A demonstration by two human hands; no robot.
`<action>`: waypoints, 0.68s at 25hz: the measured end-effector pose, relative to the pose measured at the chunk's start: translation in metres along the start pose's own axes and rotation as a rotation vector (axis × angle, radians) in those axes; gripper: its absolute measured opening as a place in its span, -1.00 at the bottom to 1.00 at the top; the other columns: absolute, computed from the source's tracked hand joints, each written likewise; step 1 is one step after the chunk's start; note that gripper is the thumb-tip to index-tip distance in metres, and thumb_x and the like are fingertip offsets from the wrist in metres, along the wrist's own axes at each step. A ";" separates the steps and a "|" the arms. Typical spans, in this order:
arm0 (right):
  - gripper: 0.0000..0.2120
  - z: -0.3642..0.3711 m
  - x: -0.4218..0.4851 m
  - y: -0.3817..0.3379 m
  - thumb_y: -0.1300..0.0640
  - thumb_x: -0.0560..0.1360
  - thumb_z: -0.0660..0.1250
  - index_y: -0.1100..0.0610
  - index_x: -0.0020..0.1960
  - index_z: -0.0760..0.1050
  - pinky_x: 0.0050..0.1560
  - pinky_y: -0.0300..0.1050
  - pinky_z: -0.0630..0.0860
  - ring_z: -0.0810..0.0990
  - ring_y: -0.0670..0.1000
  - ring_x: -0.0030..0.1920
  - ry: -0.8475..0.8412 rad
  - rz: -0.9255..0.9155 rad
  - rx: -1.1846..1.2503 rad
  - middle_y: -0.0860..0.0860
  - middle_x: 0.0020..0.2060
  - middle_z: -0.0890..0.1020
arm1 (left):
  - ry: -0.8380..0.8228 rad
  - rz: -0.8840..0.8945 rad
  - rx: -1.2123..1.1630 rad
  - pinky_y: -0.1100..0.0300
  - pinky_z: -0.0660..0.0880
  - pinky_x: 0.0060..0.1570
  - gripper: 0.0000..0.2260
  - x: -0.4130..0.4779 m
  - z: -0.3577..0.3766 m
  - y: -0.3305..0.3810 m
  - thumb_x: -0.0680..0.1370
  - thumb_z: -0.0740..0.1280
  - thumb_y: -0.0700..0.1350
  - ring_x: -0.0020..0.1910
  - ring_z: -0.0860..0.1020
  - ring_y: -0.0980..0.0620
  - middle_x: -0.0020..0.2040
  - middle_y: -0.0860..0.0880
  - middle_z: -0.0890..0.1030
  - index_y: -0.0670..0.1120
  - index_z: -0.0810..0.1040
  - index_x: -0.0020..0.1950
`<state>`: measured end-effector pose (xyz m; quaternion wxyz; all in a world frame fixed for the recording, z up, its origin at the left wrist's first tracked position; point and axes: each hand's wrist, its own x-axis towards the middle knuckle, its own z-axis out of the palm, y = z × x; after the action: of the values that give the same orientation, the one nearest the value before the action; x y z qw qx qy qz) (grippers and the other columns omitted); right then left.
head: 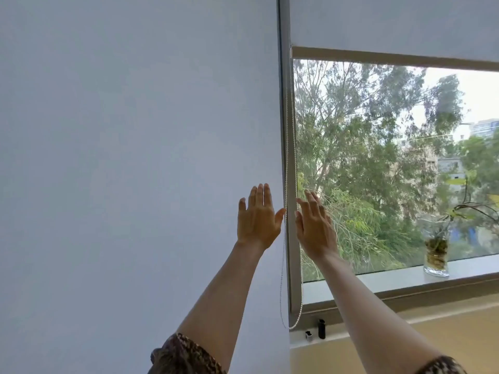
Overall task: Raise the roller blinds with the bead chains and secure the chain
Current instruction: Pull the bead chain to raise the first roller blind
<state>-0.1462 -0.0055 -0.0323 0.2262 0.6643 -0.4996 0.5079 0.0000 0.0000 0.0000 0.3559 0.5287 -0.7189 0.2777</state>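
Note:
A white roller blind (391, 22) covers the top of the window, its bottom bar (378, 55) raised well above the sill. A white bead chain (289, 147) hangs in a loop along the left window frame (286, 103), reaching down to about sill height. My left hand (258, 218) is raised flat against the wall just left of the chain, fingers apart, thumb tip close to the chain. My right hand (316, 225) is raised just right of the chain, fingers spread, holding nothing.
A glass vase with a plant (437, 255) stands on the window sill (378, 282) at the right. Two small dark objects (318, 330) sit on the ledge below the frame's corner. A plain white wall (135, 157) fills the left.

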 end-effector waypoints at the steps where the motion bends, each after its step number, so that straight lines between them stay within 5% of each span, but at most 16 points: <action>1: -0.69 0.001 0.005 0.005 0.09 0.61 0.08 0.10 0.32 0.33 0.27 0.21 0.46 0.22 0.12 0.49 0.000 0.033 0.016 0.11 0.47 0.29 | -0.003 -0.020 -0.009 -0.11 0.17 0.47 -0.37 0.005 0.003 0.005 0.64 0.03 0.16 0.57 0.16 -0.11 0.57 -0.18 0.20 -0.20 0.02 0.57; 10: -0.72 0.024 0.056 0.039 0.12 0.59 0.15 0.09 0.29 0.32 0.18 0.17 0.54 0.35 0.17 0.40 -0.055 0.132 0.089 0.13 0.42 0.36 | 0.031 -0.183 -0.109 -0.09 0.36 0.29 -0.43 0.058 0.018 0.040 0.63 0.16 0.08 0.38 0.43 -0.13 0.40 -0.16 0.46 -0.20 0.15 0.54; 17: -0.55 0.028 0.102 0.034 0.18 0.54 0.26 0.12 0.38 0.21 0.23 0.11 0.44 0.46 0.21 0.28 -0.086 0.343 0.463 0.20 0.31 0.45 | -0.011 -0.418 -0.342 -0.03 0.43 0.17 -0.62 0.087 0.032 0.052 0.60 0.23 0.02 0.24 0.55 -0.16 0.24 -0.12 0.60 -0.14 0.38 0.35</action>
<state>-0.1656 -0.0855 0.0418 -0.0417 0.6250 -0.4846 0.6106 -0.0735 -0.0588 0.0504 0.4857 0.5994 -0.6324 0.0698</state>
